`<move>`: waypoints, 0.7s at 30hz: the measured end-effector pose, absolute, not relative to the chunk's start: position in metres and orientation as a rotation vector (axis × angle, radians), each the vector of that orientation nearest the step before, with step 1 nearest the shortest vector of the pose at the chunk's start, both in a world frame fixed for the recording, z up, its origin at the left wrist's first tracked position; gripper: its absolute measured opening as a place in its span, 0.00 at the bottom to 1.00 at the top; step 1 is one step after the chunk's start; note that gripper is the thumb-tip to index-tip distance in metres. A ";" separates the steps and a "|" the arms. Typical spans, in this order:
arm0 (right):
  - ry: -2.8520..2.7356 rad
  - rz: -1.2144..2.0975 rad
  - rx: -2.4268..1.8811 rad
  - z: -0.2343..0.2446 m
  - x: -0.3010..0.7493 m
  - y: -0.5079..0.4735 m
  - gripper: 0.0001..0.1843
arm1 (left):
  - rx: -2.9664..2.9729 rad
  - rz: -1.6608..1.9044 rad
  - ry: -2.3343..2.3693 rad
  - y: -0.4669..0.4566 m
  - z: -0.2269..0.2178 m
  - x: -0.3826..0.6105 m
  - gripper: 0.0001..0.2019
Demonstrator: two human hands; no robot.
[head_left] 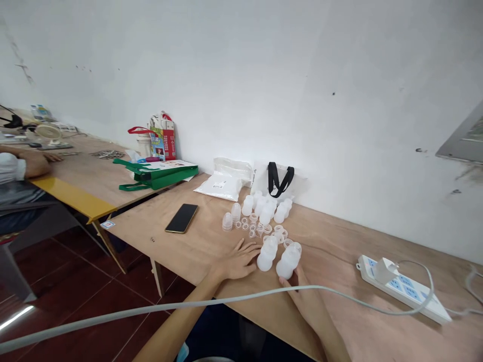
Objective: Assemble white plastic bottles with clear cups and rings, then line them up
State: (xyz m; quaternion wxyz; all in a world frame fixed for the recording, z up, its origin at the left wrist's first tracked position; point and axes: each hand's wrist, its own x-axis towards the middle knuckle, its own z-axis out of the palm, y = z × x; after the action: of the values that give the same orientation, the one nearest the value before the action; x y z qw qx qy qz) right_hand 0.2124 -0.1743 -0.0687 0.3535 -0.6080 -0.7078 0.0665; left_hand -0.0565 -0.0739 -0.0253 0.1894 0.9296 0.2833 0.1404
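My left hand (pixel 237 261) lies on the wooden table with its fingers stretched out, holding nothing. Its fingertips are close beside a frosted white baby bottle (pixel 267 255). My right hand (pixel 299 290) has its thumb and fingers around the lower end of a second baby bottle (pixel 289 261), which stands on the table. Behind these two lie clear ring collars (pixel 279 234) and smaller rings (pixel 245 226). Clear domed caps (pixel 227 221) stand left of them. Farther back, several more frosted bottles (pixel 265 213) are grouped together.
A cable (pixel 188 304) crosses in front of my forearms toward a power strip (pixel 407 291) on the right. A phone (pixel 181 218), white plastic package (pixel 222 185) and black-handled bag (pixel 298 183) are on the table. Another person's arm (pixel 33 163) rests at the left table beside green bags (pixel 162 176).
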 end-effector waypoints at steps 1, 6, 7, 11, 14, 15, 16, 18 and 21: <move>-1.860 0.079 -1.618 -0.074 0.216 -0.175 0.33 | 2.622 0.416 0.804 -0.074 -0.027 -0.056 0.26; -1.974 -0.256 -1.686 -0.096 0.217 -0.176 0.26 | 2.668 0.465 0.869 -0.078 -0.028 -0.053 0.22; -1.990 -0.296 -1.691 -0.097 0.215 -0.176 0.27 | 2.674 0.463 0.877 -0.078 -0.028 -0.052 0.22; -2.027 -0.347 -1.724 -0.091 0.203 -0.180 0.30 | 2.708 0.460 0.888 -0.077 -0.031 -0.050 0.22; -2.015 -0.339 -1.734 -0.082 0.199 -0.182 0.28 | 2.730 0.460 0.897 -0.075 -0.035 -0.050 0.22; -2.007 -0.336 -1.738 -0.080 0.198 -0.183 0.28 | 2.733 0.459 0.900 -0.075 -0.036 -0.050 0.22; -1.997 -0.334 -1.744 -0.078 0.197 -0.183 0.27 | 2.735 0.455 0.905 -0.074 -0.036 -0.050 0.22; -1.985 -0.327 -1.754 -0.075 0.195 -0.183 0.26 | 2.736 0.441 0.913 -0.074 -0.036 -0.050 0.22; -1.987 -0.316 -1.741 -0.071 0.193 -0.183 0.26 | 2.734 0.428 0.911 -0.075 -0.034 -0.050 0.22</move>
State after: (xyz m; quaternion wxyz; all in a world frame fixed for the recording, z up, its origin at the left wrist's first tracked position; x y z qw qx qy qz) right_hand 0.1931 -0.1833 -0.0714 0.2380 -0.6355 -0.7254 -0.1152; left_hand -0.0498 -0.0749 -0.0336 0.1138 0.9324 0.3105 0.1461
